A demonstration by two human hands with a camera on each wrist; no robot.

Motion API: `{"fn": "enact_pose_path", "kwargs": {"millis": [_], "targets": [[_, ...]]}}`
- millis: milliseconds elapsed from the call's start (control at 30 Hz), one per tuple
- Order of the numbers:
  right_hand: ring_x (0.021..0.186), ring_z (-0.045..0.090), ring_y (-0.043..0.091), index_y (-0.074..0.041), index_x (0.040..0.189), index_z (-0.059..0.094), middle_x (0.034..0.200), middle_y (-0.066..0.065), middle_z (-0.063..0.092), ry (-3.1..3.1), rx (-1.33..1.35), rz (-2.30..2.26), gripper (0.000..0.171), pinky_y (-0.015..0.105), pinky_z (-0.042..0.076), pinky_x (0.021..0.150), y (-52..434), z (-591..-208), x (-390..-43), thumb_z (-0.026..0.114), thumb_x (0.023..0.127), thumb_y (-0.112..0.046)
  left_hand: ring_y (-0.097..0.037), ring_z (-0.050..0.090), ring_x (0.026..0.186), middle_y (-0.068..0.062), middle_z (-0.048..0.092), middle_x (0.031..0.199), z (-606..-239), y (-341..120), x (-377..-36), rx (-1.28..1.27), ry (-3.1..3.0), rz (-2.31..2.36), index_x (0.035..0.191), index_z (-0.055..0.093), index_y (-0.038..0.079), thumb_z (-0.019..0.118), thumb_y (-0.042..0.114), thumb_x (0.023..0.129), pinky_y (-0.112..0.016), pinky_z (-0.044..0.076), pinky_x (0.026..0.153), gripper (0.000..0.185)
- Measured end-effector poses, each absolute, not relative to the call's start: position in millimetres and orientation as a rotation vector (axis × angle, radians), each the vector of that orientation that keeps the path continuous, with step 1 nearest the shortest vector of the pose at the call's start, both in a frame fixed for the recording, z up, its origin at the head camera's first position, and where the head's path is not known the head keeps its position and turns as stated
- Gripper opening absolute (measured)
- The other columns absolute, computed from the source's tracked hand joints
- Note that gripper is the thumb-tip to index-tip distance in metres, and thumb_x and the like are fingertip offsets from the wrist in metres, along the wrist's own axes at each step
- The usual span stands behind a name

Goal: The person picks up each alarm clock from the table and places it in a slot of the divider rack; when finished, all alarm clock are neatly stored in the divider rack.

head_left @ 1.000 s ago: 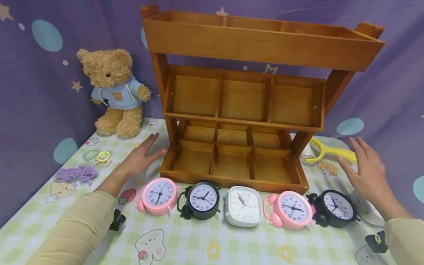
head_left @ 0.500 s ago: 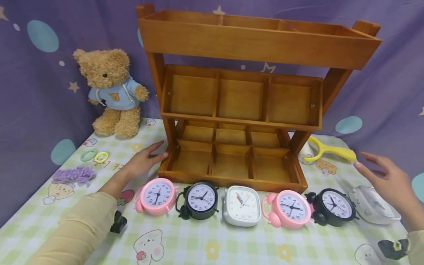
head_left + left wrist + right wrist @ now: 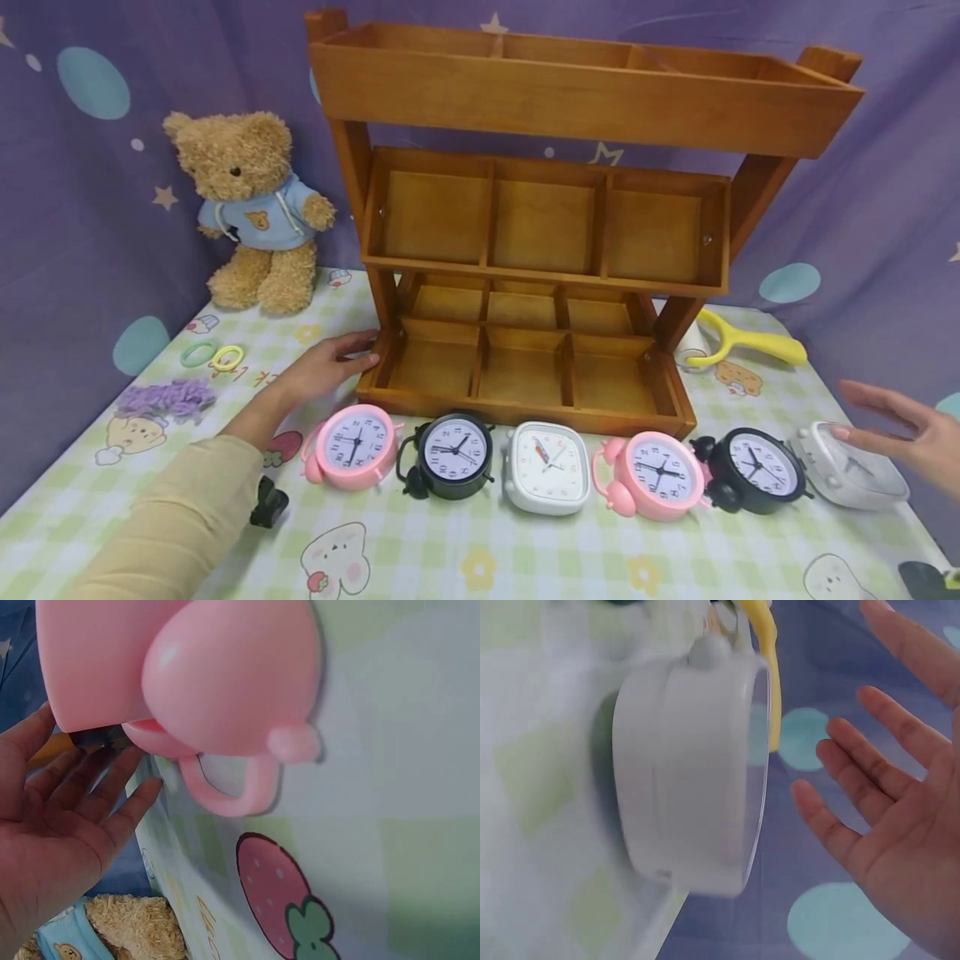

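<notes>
From the head, the left hand (image 3: 322, 372) is reaching the wooden shelf's (image 3: 585, 104) left end at 8 o'clock, touching or nearly touching. The right hand (image 3: 936, 442) is dropping from near the yellow handle (image 3: 776, 346) to the far-right white alarm clock (image 3: 862, 483) at 4 o'clock, so the work is probably shifting to that clock. On the left wrist, the left hand is spreading loosely at 9 o'clock, gripping nothing; a pink alarm clock (image 3: 229, 675) is sitting at 12. On the right wrist, the right hand is stretching wide at 3, holding nothing; the white alarm clock is lying apart at 9.
</notes>
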State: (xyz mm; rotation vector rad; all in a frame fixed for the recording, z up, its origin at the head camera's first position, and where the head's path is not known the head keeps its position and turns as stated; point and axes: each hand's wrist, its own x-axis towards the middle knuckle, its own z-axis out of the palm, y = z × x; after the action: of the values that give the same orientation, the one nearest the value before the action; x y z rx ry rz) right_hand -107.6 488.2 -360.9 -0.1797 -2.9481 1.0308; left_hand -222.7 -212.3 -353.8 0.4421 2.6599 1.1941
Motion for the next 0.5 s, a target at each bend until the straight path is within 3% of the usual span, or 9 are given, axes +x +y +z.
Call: {"fn": "enact_pose_path", "kwargs": {"millis": [33,67,133,167,233,333,400,433,500], "targets": [[0.138,0.022,0.062,-0.003,0.163,0.01,0.158,0.042,0.011,-2.965,-0.173,1.039,0.087,0.055,0.03,0.117,491.2,-362.0,-106.3,0.064,0.102,-0.032,-0.051,0.046,0.134,-0.034,0.043,0.149,-353.8,-212.1,-222.6,0.439,2.658,1.193,0.15,0.038,-0.012,0.056,0.022,0.105,-0.059,0.04,0.109,0.058],[0.14,0.017,0.062,-0.002,0.162,0.008,0.158,0.043,0.01,-2.982,-0.162,1.048,0.087,0.038,0.027,0.122,494.2,-363.6,-105.1,0.064,0.102,-0.032,-0.051,0.046,0.133,-0.034,0.044,0.148,-353.9,-211.9,-222.5,0.434,2.652,1.196,0.15,0.038,-0.012,0.056,0.021,0.105,-0.059,0.041,0.109,0.058],[0.149,0.008,0.052,-0.005,0.163,0.008,0.162,0.037,0.009,-3.002,-0.124,1.051,0.086,0.006,0.023,0.109,500.6,-368.6,-102.2,0.064,0.102,-0.03,-0.05,0.047,0.133,-0.035,0.046,0.146,-354.4,-211.4,-222.6,0.421,2.639,1.2,0.15,0.037,-0.012,0.057,0.02,0.105,-0.059,0.041,0.109,0.059],[0.154,0.009,0.04,-0.008,0.164,0.01,0.167,0.025,0.012,-3.004,-0.111,1.061,0.086,0.005,0.025,0.108,503.2,-371.1,-100.9,0.065,0.102,-0.029,-0.05,0.047,0.133,-0.035,0.046,0.145,-354.9,-211.3,-222.8,0.415,2.633,1.199,0.15,0.036,-0.012,0.056,0.02,0.105,-0.059,0.041,0.109,0.059],[0.15,0.007,-0.001,-0.016,0.164,0.016,0.165,-0.009,0.022,-2.988,-0.053,1.037,0.084,-0.007,0.021,0.083,508.9,-378.0,-98.6,0.068,0.1,-0.026,-0.05,0.047,0.133,-0.036,0.047,0.145,-355.9,-210.9,-223.3,0.404,2.622,1.204,0.151,0.035,-0.012,0.056,0.02,0.105,-0.058,0.042,0.109,0.059],[0.115,0.019,-0.027,-0.032,0.162,0.026,0.134,-0.042,0.028,-2.956,0.021,1.025,0.081,-0.006,0.023,0.084,516.1,-384.8,-96.2,0.072,0.096,-0.019,-0.05,0.048,0.133,-0.036,0.047,0.144,-356.7,-210.6,-223.6,0.4,2.616,1.205,0.151,0.035,-0.012,0.056,0.019,0.105,-0.058,0.042,0.109,0.059],[0.138,0.01,-0.017,-0.039,0.161,0.024,0.15,-0.03,0.032,-2.984,0.046,1.025,0.083,0.011,0.026,0.111,518.0,-384.8,-96.5,0.071,0.096,-0.018,-0.05,0.047,0.133,-0.036,0.046,0.145,-356.4,-210.3,-223.6,0.403,2.608,1.209,0.151,0.034,-0.012,0.056,0.019,0.105,-0.058,0.042,0.109,0.059],[0.149,0.004,-0.002,-0.042,0.16,0.022,0.16,-0.015,0.032,-3.004,0.047,1.04,0.085,0.029,0.024,0.121,518.9,-384.4,-96.7,0.071,0.096,-0.018,-0.05,0.047,0.134,-0.036,0.046,0.146,-356.0,-210.2,-223.5,0.405,2.603,1.212,0.152,0.034,-0.012,0.056,0.019,0.105,-0.058,0.041,0.109,0.059],[0.154,-0.002,0.039,-0.045,0.16,0.014,0.165,0.023,0.022,-3.073,0.037,1.032,0.089,0.068,0.023,0.115,519.7,-383.2,-97.7,0.071,0.096,-0.02,-0.05,0.046,0.134,-0.036,0.045,0.146,-355.4,-210.2,-223.6,0.407,2.595,1.216,0.152,0.034,-0.012,0.056,0.018,0.106,-0.058,0.041,0.11,0.059]]}}
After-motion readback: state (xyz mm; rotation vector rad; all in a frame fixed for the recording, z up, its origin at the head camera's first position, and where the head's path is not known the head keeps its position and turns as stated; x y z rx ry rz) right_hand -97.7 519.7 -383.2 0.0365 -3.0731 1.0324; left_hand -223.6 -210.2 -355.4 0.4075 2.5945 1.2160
